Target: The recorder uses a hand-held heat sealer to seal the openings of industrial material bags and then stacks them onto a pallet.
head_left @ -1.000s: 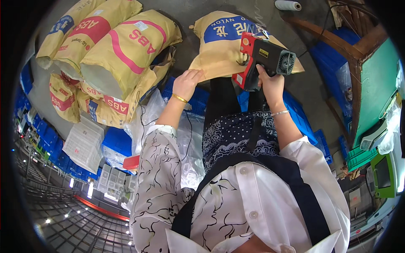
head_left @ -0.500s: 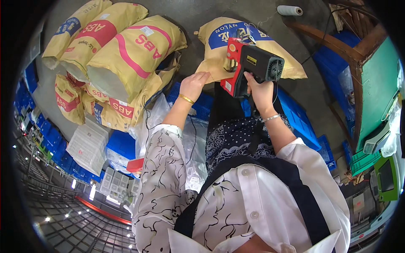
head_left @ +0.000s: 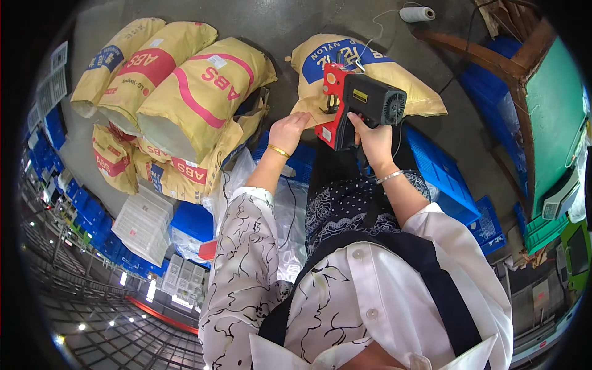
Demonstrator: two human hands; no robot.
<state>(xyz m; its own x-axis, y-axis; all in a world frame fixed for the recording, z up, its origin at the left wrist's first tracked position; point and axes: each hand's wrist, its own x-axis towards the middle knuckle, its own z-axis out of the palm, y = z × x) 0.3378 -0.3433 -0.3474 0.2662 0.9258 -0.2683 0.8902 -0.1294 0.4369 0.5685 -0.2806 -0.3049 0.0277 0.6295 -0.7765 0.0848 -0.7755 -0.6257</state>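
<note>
Right over the near edge of the tan sack (head_left: 404, 86), the right hand (head_left: 370, 137) grips a red-and-black bag stitcher (head_left: 357, 102). Left hand (head_left: 287, 131) pinches the sack's edge just beside it. Thread spool (head_left: 417, 13) sits beyond the sack.

Counting now: one red-and-black handheld sewing machine (head_left: 357, 105) | one yellow sack with blue patch (head_left: 370, 74) lying under it | one thread spool (head_left: 417, 13) | seeing about six yellow sacks in pile (head_left: 185, 105), exact number hidden | two hands: left hand (head_left: 288, 131), right hand (head_left: 372, 137)
</note>
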